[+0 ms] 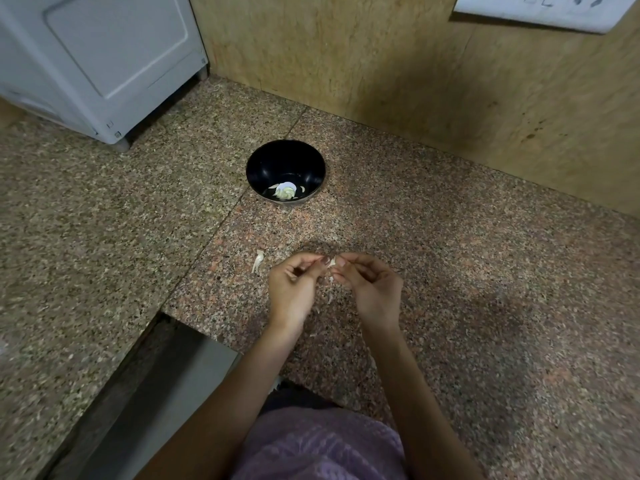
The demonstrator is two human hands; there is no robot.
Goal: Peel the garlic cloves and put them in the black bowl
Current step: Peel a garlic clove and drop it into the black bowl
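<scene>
Peeling step: my left hand (294, 282) and right hand (367, 282) pinch one garlic clove (332, 262); next, strip skin, drop it into black bowl (258, 168).

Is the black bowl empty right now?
No, a few pale peeled garlic cloves lie at the bottom of the black bowl.

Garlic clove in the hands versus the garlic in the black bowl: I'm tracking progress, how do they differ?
The garlic clove is pinched between the fingers of the left hand and right hand; the bowl's garlic lies loose on the bottom of the black bowl. The held clove is one piece, mostly hidden; the bowl's garlic is several pieces in plain view. Both look pale.
</scene>
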